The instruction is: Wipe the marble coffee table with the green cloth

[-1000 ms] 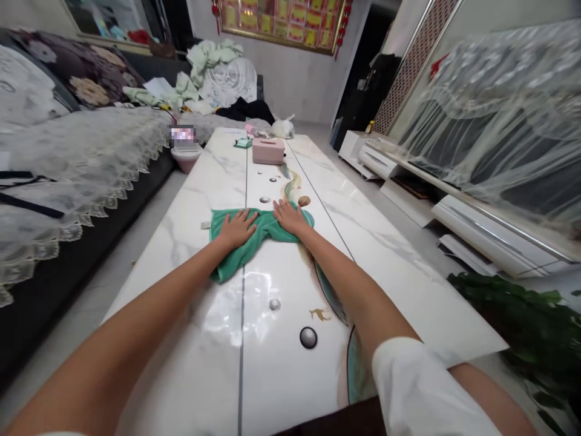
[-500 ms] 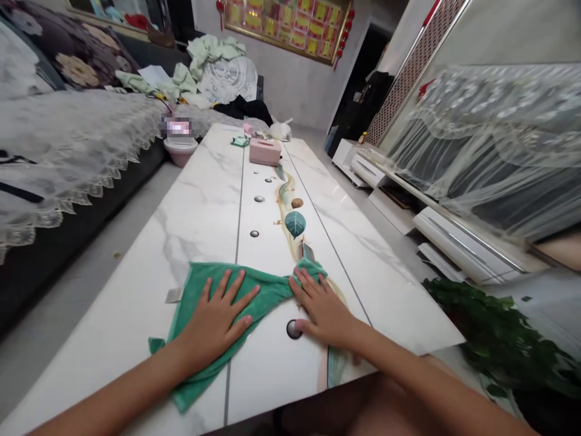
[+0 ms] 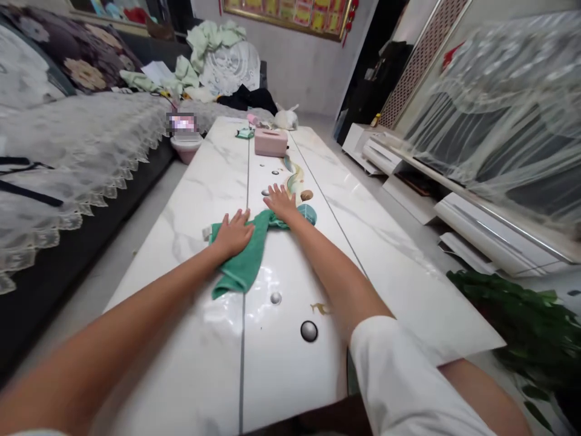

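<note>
A green cloth (image 3: 245,260) lies crumpled on the white marble-patterned table (image 3: 181,357). My left hand (image 3: 234,234) rests flat on the cloth's left part, its fingers spread. Further right, my right hand (image 3: 280,203) is also open, with fingers apart, over the cloth's narrow right end; its palm hides part of that end. Both arms stretch far forward over the tabletop. A small white tag (image 3: 207,234) sticks out at the cloth's left edge. Beside my right wrist shows a printed teal leaf (image 3: 307,214).
A pink tissue box (image 3: 271,143) stands toward the table's far end, near a small green packet (image 3: 245,133) and a white plastic bag (image 3: 287,118). On the left is a lace-covered sofa (image 3: 91,145); a leafy plant (image 3: 508,321) is at the right near corner.
Both hands have slid forward along the table, away from me, and the green cloth has moved with them. The cloth is more bunched, and the view has shifted slightly.
</note>
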`<state>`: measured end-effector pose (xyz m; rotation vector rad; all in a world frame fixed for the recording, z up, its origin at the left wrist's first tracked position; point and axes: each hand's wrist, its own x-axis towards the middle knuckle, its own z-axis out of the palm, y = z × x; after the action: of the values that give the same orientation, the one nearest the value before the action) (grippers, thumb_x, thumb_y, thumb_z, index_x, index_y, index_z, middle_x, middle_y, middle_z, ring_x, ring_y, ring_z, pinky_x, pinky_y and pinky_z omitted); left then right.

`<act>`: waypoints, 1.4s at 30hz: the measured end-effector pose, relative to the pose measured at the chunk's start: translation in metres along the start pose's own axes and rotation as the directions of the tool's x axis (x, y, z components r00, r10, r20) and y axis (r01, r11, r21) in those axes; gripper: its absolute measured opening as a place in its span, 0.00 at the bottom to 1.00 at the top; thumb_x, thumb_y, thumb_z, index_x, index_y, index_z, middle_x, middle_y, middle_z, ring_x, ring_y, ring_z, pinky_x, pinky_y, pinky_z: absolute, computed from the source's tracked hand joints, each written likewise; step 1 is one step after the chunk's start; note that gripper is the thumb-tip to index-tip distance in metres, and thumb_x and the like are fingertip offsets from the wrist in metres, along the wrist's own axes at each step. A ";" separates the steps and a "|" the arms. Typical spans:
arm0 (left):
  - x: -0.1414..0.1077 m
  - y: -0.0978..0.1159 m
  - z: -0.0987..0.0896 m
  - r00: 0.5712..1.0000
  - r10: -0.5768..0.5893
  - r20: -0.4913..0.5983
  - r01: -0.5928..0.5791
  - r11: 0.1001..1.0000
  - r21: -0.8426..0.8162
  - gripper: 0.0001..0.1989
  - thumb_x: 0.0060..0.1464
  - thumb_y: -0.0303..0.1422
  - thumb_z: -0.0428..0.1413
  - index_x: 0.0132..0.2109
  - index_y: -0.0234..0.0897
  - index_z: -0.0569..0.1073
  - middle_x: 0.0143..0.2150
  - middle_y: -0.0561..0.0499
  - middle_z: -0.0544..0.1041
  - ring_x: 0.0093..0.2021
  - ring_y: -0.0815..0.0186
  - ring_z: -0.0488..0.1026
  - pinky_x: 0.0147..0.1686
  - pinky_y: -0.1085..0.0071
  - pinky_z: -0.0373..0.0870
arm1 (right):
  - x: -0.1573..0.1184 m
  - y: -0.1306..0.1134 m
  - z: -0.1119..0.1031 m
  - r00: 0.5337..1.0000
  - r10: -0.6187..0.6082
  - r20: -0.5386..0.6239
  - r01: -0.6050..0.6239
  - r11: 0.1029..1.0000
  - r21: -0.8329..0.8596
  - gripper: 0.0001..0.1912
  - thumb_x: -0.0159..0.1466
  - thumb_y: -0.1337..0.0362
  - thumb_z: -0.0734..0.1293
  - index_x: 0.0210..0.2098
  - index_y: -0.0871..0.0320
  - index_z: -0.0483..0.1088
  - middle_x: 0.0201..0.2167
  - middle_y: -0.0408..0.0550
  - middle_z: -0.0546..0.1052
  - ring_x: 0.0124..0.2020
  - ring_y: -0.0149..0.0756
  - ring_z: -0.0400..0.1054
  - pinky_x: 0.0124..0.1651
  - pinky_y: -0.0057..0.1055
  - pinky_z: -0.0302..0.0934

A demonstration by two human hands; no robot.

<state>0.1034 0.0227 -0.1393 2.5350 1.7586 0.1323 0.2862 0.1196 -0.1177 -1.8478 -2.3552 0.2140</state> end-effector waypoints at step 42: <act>-0.015 -0.025 -0.245 0.971 -0.084 -0.225 0.141 0.958 0.249 0.15 0.67 0.39 0.56 0.53 0.32 0.76 0.51 0.43 0.80 0.53 0.55 0.75 0.55 0.60 0.66 | -0.113 0.036 -0.202 0.927 -0.182 -0.328 -0.017 0.853 -0.522 0.20 0.76 0.69 0.54 0.60 0.58 0.70 0.53 0.60 0.78 0.49 0.47 0.71 0.48 0.38 0.56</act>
<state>0.0501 0.0163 0.1017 2.6761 2.1285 0.1815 0.3872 0.0230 0.0706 -1.7590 -2.3511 -0.7912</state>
